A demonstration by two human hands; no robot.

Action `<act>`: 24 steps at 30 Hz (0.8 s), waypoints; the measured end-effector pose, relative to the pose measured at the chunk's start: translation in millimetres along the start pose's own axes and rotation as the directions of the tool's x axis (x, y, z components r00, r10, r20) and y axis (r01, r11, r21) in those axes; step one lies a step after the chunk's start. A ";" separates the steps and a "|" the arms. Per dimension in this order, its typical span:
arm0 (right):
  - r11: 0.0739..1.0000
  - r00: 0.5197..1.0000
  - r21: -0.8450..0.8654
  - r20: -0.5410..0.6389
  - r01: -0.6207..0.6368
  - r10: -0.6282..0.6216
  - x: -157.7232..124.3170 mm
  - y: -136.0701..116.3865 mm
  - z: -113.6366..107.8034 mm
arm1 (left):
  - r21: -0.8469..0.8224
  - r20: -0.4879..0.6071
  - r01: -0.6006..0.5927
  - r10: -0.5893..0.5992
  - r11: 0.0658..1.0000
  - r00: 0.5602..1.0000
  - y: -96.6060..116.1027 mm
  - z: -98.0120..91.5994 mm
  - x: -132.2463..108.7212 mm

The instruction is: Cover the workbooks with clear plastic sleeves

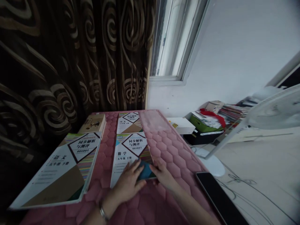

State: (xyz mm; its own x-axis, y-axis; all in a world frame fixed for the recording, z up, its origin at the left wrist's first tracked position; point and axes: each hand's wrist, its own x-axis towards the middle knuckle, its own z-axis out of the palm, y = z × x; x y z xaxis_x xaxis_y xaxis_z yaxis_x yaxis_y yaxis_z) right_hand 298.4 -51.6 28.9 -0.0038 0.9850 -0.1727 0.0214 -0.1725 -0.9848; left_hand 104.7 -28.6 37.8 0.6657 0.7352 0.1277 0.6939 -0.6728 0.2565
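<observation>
In the head view, a small flat blue thing (145, 170) is between my two hands, over the lower right part of a white workbook (124, 157). It looks like a little booklet, but much of it is covered by fingers. My left hand (130, 179), with a bracelet at the wrist, has its fingers closed over the left side of it. The right edge is pinched by my right hand (161, 175). Just beyond the workbook lies a similar one (128, 122), partly overlapped.
A stack of workbooks (63, 165) lies at the left, with a brown book pile (93, 123) behind it. Pink quilted cloth (168, 147) covers the table. On the right edge rests a black phone-like slab (217, 197). A white fan (269, 109) and cables stand beyond.
</observation>
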 end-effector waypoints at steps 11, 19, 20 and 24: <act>0.954 0.989 0.278 0.125 -0.108 0.076 17.1 -85.3 -0.4 | 0.079 0.056 0.256 -0.260 0.964 0.964 18.7 -60.4 12.3; 0.929 0.991 0.352 0.102 -0.116 0.085 20.1 -92.1 0.9 | 0.132 0.105 0.275 -0.289 0.952 0.952 23.0 -70.2 14.9; 0.929 0.991 0.351 0.098 -0.117 0.088 20.0 -92.9 0.9 | 0.132 0.097 0.277 -0.291 0.952 0.952 22.7 -69.9 15.2; 0.931 0.992 0.345 0.086 -0.119 0.095 19.7 -95.0 0.5 | 0.118 0.082 0.282 -0.293 0.952 0.953 21.5 -69.7 16.6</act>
State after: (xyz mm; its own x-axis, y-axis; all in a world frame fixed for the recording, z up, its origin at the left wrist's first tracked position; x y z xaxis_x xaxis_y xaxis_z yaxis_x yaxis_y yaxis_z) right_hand 295.7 -15.9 119.0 -0.0873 0.9597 -0.2670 -0.3247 -0.2808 -0.9032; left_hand 111.5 -25.2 112.3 0.4537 0.8906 -0.0322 0.8809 -0.4427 0.1672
